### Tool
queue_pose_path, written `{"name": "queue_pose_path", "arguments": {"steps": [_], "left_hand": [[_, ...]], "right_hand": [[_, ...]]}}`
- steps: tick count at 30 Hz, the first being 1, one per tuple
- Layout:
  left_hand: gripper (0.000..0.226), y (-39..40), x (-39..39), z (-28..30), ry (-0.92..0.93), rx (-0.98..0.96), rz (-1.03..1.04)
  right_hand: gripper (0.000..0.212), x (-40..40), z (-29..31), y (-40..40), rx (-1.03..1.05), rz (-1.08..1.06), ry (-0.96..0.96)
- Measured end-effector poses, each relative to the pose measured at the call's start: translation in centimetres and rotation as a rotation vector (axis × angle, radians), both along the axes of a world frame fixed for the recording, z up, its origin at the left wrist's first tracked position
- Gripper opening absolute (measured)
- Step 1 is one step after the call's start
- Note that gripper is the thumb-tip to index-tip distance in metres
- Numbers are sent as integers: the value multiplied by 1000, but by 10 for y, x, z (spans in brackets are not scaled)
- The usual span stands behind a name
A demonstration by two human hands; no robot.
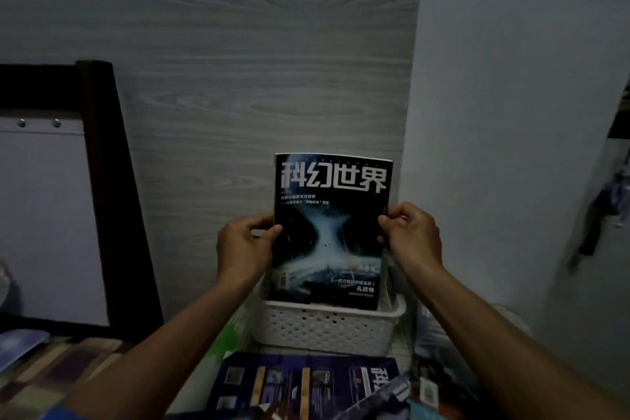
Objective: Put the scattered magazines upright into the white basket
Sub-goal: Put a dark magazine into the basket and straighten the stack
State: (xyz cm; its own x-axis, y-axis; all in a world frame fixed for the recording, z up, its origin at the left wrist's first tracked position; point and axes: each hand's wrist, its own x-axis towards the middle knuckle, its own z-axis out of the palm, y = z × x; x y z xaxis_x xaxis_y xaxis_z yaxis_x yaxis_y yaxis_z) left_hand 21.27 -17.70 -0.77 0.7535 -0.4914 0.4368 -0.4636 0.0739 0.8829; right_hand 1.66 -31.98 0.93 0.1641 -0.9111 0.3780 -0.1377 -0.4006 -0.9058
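A dark magazine (329,232) with white title characters and a pale blue funnel picture stands upright with its lower edge inside the white perforated basket (324,327). My left hand (242,245) grips its left edge, thumb on the cover. Over on the right edge, my right hand (410,235) pinches it at about the same height. Other magazines lie flat in front of the basket, among them a blue one (300,382) and a few overlapping ones (429,392) at the lower right.
The basket stands against a grey wood-grain panel (238,95). A dark-framed board (68,201) leans at the left. A checked cloth (51,375) covers the surface at lower left, with a bluish magazine (20,344) on it. Dark items hang on the wall at right (606,204).
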Motion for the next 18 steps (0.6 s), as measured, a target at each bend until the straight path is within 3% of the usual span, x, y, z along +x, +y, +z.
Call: {"name": "queue_pose_path", "arguments": {"steps": [6, 8, 11, 14, 18], "left_hand": [[24, 4, 7, -28, -44, 69, 35], [36, 0, 8, -29, 12, 132, 31], [63, -7, 3, -28, 88, 260, -246], [62, -8, 1, -27, -18, 363, -294], [64, -6, 10, -31, -8, 360, -338]], "right_hand": [[10, 5, -20, 1, -82, -79, 44], [29, 9, -26, 4, -13, -59, 50], [57, 14, -34, 6, 137, 142, 114], [60, 12, -38, 3, 163, 220, 218], [67, 9, -41, 3, 113, 264, 205]]}}
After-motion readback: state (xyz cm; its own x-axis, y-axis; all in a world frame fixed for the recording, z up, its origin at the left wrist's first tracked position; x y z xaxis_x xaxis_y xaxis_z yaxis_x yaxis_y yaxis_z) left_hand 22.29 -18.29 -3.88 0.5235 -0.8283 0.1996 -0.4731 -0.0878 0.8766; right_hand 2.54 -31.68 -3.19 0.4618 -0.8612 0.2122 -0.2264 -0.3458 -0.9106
